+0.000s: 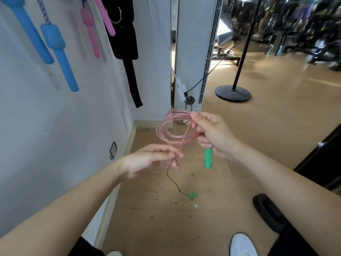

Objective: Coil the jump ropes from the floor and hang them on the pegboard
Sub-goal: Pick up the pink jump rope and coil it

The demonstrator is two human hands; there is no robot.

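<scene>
From the head camera, looking down: the right hand is gripping a bundle of clear pink jump rope, several loops gathered together and pinched under the thumb at the top, while a green handle is poking out below the same fist, pointing down. The coil is hanging in the air out in front of the person, just beside the white wall and above the wooden floor. The left hand is sitting lower and to the left, fingers drawn narrow, pinching the loose strand where it is leaving the coil. From that pinch the rope is trailing down to the second green handle, which is looking blurred; whether it is touching the floor cannot be told. Up on the wall, ropes are already hanging: blue handles at the left, pink handles beside them, and a black strap dangling further right. A round black stand base is resting on the floor well beyond the hands. One white shoe is showing at the bottom edge, with a black curved object lying near it on the right.
</scene>
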